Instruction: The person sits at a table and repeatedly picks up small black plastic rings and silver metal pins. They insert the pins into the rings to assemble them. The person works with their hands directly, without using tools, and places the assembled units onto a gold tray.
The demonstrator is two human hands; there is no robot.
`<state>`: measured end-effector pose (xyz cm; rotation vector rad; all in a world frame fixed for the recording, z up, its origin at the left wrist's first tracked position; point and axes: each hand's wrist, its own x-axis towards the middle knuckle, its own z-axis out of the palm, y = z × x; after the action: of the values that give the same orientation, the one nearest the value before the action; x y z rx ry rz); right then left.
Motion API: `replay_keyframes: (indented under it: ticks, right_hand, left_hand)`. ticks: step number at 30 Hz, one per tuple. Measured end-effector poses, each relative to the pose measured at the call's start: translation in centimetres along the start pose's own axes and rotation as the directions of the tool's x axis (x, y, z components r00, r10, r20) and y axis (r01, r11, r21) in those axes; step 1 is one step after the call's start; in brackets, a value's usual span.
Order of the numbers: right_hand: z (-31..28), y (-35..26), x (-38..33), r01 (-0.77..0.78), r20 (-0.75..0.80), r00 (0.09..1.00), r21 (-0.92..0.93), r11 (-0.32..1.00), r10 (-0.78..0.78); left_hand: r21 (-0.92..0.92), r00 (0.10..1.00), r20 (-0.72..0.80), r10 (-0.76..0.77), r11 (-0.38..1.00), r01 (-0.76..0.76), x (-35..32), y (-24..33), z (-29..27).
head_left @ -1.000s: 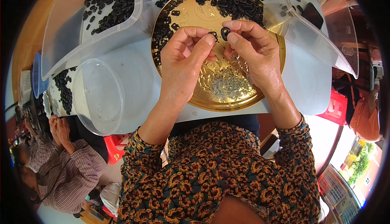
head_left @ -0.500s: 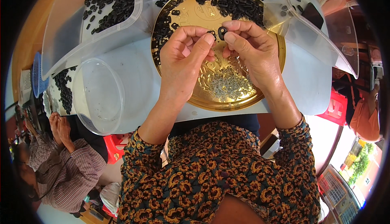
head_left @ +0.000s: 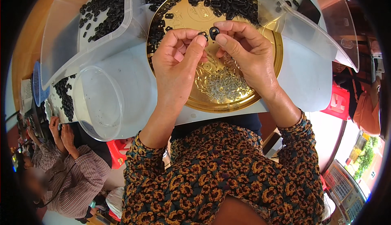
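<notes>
Over a round gold tray (head_left: 277, 68), both of my hands pinch small parts close together. Between the thumb and forefinger of my left hand (head_left: 179, 56) is a small black piece (head_left: 203, 34), mostly covered by the fingertips. My right hand (head_left: 248, 54) grips a black oval ring-like piece (head_left: 214, 32) with a hole in it. The two pieces are near each other with a narrow gap. Below my hands, a heap of tiny silvery metal parts (head_left: 222, 85) lies on the tray. Many loose black plastic pieces (head_left: 222, 1) line its far and left edge.
A clear plastic bin (head_left: 126, 25) with black pieces stands at the left, another clear bin (head_left: 321, 37) at the right. A round transparent tub (head_left: 99, 102) sits near the left table edge. At far left, a co-worker's hands (head_left: 63, 137) are near more black pieces (head_left: 64, 96).
The view has shifted slightly, so my hands and the tray appear a little further left. Both hands keep their pinch. The co-worker's hands have moved apart.
</notes>
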<state>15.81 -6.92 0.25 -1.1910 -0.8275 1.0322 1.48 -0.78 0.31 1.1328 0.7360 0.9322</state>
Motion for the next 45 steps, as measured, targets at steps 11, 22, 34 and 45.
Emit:
replay_keyframes:
  ticks: [11, 22, 34, 45]
  right_hand:
    - [0.57, -0.18, 0.03, 0.028, -0.055, 0.998, -0.028, 0.999, -0.03]
    - [0.43, -0.25, 0.19, 0.048, -0.048, 0.997, -0.081, 0.996, -0.052]
    - [0.45, -0.33, 0.42, 0.006, -0.043, 0.999, -0.068, 0.998, -0.009]
    - [0.89, -0.19, 0.0, 0.117, -0.057, 0.99, -0.212, 0.97, -0.132]
  left_hand:
    - [-0.208, 0.982, 0.05, -0.182, 0.96, 0.188, 0.36, -0.19, -0.34]
    - [-0.224, 0.975, 0.099, -0.199, 0.95, 0.217, 0.28, -0.17, -0.4]
    - [-0.299, 0.974, 0.06, -0.218, 0.927, 0.226, 0.29, -0.25, -0.34]
    - [-0.177, 0.982, 0.066, -0.179, 0.966, 0.188, -0.08, -0.21, -0.19]
